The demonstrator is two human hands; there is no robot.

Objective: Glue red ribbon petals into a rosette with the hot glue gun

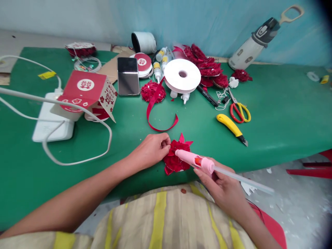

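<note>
A red fabric flower with pointed ribbon ends lies at the front edge of the green table. My left hand is closed at the flower's left side, thumb and fingertips pinching its edge. My right hand is wrapped round a pink glue gun, whose nozzle points down onto the middle of the flower. A clear glue stick sticks out from the back of the gun. Whether glue is coming out cannot be seen. Just behind the flower, a loose red ribbon curls down from a white spool.
A yellow utility knife, scissors and a black marker lie to the right. Farther back are a phone, several red flowers and a bottle. White cables loop beside a power bank and red box.
</note>
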